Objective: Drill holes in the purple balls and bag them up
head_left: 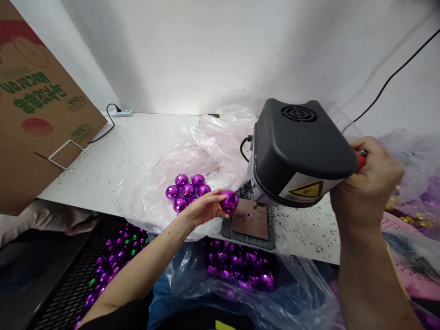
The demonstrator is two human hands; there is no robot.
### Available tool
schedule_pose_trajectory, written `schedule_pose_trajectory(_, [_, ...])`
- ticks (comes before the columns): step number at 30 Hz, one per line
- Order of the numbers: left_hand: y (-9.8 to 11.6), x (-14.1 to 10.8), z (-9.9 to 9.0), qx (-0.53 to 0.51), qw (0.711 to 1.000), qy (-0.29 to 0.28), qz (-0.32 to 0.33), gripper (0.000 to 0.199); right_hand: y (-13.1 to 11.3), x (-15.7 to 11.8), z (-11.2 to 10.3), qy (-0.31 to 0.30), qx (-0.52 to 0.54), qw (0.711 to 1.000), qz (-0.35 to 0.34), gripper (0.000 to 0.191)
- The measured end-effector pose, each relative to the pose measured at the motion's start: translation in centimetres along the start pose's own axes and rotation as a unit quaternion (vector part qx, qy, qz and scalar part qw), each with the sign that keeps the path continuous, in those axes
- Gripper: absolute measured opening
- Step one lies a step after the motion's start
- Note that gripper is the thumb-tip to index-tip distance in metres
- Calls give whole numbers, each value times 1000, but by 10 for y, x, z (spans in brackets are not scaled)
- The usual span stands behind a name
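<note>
My left hand (206, 207) holds a shiny purple faceted ball (229, 201) between thumb and fingers, just left of the machine's square copper-coloured plate (250, 219). My right hand (369, 172) is wrapped round the red handle (360, 160) on the right side of a black machine (299, 142) with a yellow warning label. Several purple balls (188, 190) lie grouped on clear plastic sheeting (147, 192), left of my left hand. The machine's head hides part of its base.
A cardboard box (37, 105) stands at the left, near a power strip (123, 113). Small balls fill a black crate (113, 261) below the table (85, 183). More purple balls (237, 261) lie in plastic at my lap. A pink basket (405, 270) is at right.
</note>
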State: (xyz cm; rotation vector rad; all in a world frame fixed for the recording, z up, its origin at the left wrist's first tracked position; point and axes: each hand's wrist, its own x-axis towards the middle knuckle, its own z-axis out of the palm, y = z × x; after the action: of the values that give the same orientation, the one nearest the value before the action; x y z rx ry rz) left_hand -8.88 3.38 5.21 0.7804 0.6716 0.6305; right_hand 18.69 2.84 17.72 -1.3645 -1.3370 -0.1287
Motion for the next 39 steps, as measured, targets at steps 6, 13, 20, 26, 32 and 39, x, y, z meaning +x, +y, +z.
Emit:
schedule_pose_trajectory(6, [-54, 22, 14, -9, 998, 56, 14, 47, -1, -1, -2, -17, 9, 1000, -8, 27])
schedule_pose_trajectory(13, [-76, 36, 21, 175, 953, 145, 202, 50, -4, -1, -1, -23, 34, 999, -20, 30])
schedule_pose_trajectory(20, [-83, 39, 26, 408, 867, 144, 246, 50, -4, 0, -2, -23, 30, 999, -13, 31])
schedule_pose_trajectory(26, [-88, 39, 32, 516, 790, 120, 308, 48, -5, -1, -3, -29, 25, 999, -1, 35])
schedule_pose_trajectory(32, [-97, 34, 36, 518, 791, 109, 306, 51, -6, -1, -3, -30, 17, 999, 7, 33])
schedule_pose_trajectory(39, [-100, 37, 34, 499, 804, 136, 293, 51, -5, -1, -3, -29, 15, 999, -1, 30])
